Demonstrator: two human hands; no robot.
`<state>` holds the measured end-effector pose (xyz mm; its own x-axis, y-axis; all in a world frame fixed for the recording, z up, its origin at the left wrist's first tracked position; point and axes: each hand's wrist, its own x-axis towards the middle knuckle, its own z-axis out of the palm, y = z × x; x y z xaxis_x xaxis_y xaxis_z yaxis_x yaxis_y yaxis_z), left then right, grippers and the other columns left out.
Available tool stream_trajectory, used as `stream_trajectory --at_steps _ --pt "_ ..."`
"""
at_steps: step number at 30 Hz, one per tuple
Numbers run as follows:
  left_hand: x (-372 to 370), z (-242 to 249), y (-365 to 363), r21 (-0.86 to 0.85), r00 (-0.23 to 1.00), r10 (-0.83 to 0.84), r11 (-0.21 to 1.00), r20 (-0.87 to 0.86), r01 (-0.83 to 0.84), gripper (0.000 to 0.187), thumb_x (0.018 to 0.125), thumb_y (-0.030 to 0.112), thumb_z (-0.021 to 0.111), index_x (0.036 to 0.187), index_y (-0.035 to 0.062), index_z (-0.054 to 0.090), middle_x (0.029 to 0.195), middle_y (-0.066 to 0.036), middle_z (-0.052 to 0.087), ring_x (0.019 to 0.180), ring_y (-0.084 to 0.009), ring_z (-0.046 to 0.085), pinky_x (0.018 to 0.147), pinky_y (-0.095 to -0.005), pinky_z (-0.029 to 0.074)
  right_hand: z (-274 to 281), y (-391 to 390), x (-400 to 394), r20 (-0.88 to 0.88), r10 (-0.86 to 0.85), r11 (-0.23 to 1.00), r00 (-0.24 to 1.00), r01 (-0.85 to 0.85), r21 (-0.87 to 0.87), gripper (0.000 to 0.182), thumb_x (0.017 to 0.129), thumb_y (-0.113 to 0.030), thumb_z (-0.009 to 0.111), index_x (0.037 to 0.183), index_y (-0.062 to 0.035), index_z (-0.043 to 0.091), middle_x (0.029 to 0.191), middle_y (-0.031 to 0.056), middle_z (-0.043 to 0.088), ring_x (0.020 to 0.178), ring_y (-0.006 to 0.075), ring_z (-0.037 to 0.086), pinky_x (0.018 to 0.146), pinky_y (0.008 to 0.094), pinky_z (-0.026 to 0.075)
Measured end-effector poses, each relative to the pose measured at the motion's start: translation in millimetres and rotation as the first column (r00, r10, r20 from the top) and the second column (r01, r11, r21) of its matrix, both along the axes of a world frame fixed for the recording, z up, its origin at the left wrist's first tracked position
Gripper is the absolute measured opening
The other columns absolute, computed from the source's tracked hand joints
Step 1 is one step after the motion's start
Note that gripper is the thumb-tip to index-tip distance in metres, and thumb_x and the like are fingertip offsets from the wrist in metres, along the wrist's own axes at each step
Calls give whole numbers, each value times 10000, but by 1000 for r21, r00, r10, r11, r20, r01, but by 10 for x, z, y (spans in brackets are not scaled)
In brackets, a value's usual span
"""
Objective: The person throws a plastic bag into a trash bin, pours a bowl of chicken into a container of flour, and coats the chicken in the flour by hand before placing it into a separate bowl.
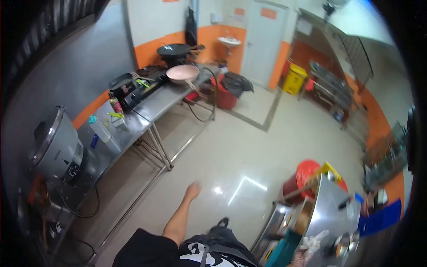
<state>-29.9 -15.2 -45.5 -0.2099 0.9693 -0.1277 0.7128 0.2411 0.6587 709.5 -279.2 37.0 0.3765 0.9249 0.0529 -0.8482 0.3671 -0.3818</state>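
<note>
My left hand (pixel 192 190) hangs out in front over the pale tiled floor, its fingers loosely curled and holding nothing that shows. Low at the right, my right hand (pixel 303 254) is by the edge of a steel table (pixel 327 207). A crumpled white thing, like a cloth or thin plastic (pixel 315 240), is at its fingers. Just beside that hand is a teal container (pixel 284 247) on the table's lower level. Metal containers (pixel 346 244) stand on the tabletop to its right, blurred.
Along the left runs a steel counter (pixel 153 109) with a large rice cooker (pixel 58 144), a squeeze bottle (pixel 101 130), stoves and a pink pan (pixel 183 74). Red bins (pixel 307 171) stand behind the right table. A bin with a black bag (pixel 227 95) and a yellow bin (pixel 295 79) are farther off.
</note>
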Motion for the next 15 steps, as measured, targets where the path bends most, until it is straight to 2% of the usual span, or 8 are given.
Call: stream_trajectory --at_steps 1,2,3,4,6,8,11,15 --pt "-322 -492 -64 -50 977 214 976 3 -214 395 926 289 567 1244 58 603 1208 -205 640 1119 -387 604 954 -450 487 -312 1019 -125 62 -72 968 995 85 -236 573 870 -547 630 1221 -99 564 1236 179 561 1012 289 589 885 491 475" --pt "-535 -721 -428 -299 982 93 944 -166 -140 406 954 325 476 1207 45 627 1183 -212 648 1142 -381 590 991 -479 458 -394 1727 -130 134 -84 911 987 131 -391 558 869 -535 630 1214 -101 567 1214 176 567 995 289 594 862 490 479" --pt "-698 -933 -941 -485 941 253 809 -224 -333 368 920 280 498 1150 46 664 1193 -202 646 1123 -370 604 956 -471 479 -491 2429 -137 176 -50 862 983 132 -489 543 869 -524 630 1207 -104 570 1192 173 574 977 289 598 839 489 483" --pt "-771 -793 -1586 -518 887 391 721 -244 -460 288 865 221 551 1026 40 706 1093 -198 679 989 -373 650 851 -473 515 -556 3076 -152 213 -10 824 977 129 -551 528 869 -512 630 1201 -106 573 1170 169 580 959 289 603 816 488 488" --pt "-588 -366 -2436 -491 676 524 465 -519 -737 389 877 277 579 1194 61 643 1172 -154 665 1061 -334 638 879 -438 524 -636 4277 -124 268 66 779 961 118 -616 498 868 -489 630 1187 -111 579 1127 163 592 924 289 613 770 487 496" --pt "-607 9 -2999 -663 681 546 276 -488 -696 371 886 270 558 1178 61 651 1172 -160 665 1060 -340 638 882 -449 521 -706 5358 -129 324 140 742 936 117 -660 468 868 -466 630 1174 -116 585 1083 157 605 889 290 623 724 486 505" --pt "-281 6 -2485 -692 686 584 272 -434 -669 351 899 258 527 1155 60 663 1170 -169 665 1058 -348 638 886 -465 517 -859 6757 -75 399 206 726 894 134 -675 423 867 -431 630 1154 -123 594 1018 148 623 836 290 638 656 483 517" --pt "34 -250 -379 -660 817 497 514 -291 -548 337 916 243 486 1123 60 678 1169 -181 665 1056 -360 638 892 -486 511 -1440 7718 206 558 216 649 801 308 -695 365 866 -385 630 1127 -132 606 931 136 648 765 291 657 564 481 534"
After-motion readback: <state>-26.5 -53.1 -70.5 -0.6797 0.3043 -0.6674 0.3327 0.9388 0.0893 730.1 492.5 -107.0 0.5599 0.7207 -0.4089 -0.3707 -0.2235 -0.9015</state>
